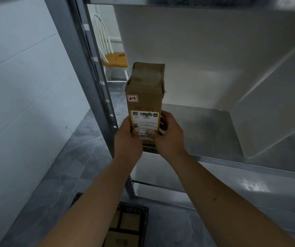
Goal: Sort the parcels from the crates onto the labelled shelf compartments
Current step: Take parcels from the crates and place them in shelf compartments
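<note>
Head view, the only one. Landmark: the grey steel corner upright [96, 90] of the rack.

Tall brown cardboard parcel [145, 97], taped at the top, white shipping label on its front and a small pink tag marked "2-1" above that. It stands upright just right of the upright, its lower end at the front lip of the bare grey metal shelf [212, 129]. Whether its base already rests on the shelf cannot be told; the hands hide it.

Left hand [128, 138] is closed around the parcel's lower left edge, thumb on the label. Right hand [168, 134] is closed around the lower right edge, thumb likewise on the label. Both grip low.

Below the upright, on the dark tiled floor, a black plastic crate [125, 227] holds more brown parcels.

Risks, as judgement:
- Grip is low on a tall, narrow box; released near the lip, it may tip forward off the shelf, towards the crate.
- Left edge sits near the upright; a leftward drift would catch the post and twist the parcel.
- No compartment label is visible here, so the match with "2-1" cannot be confirmed; misplacement is possible.
</note>
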{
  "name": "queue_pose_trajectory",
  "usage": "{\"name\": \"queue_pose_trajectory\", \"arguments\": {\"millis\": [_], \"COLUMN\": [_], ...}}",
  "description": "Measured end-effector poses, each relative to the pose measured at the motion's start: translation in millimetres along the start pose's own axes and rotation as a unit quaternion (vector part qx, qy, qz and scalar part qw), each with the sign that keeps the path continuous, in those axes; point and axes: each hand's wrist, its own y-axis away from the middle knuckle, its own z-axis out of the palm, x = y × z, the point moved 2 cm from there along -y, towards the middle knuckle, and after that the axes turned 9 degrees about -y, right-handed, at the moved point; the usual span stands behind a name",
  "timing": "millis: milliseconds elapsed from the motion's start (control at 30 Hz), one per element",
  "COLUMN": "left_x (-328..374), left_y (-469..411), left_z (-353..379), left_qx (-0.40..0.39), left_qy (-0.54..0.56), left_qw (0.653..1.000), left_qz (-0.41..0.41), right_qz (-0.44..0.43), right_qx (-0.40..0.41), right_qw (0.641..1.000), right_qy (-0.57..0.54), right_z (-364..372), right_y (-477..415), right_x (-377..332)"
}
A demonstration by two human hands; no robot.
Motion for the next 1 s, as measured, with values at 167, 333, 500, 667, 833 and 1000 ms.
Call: {"name": "queue_pose_trajectory", "arguments": {"millis": [167,333,500,667,833,1000], "left_x": [0,7,6,13,24,25], "left_y": [-15,-23,-27,-25,-18,3], "left_z": [10,15,15,16,15,17], "left_qx": [0.007,0.019,0.011,0.010,0.010,0.012], "left_qy": [0.007,0.010,0.004,0.023,0.038,0.019], "left_qw": [1.000,1.000,1.000,0.999,0.998,0.999], "left_qz": [-0.009,-0.002,-0.008,-0.031,-0.043,-0.042], "right_qz": [-0.008,0.003,0.008,0.026,0.065,0.112], "right_qx": [0.003,-0.005,-0.006,-0.005,-0.008,-0.088], "right_qw": [1.000,1.000,1.000,0.999,0.994,0.987], "right_qy": [0.023,0.029,0.026,0.033,0.083,0.072], "right_z": [5,6,8,10,3,-16], "right_y": [-18,-31,-29,-21,-18,-1], "right_x": [3,0,-5,-11,-12,-12]}}
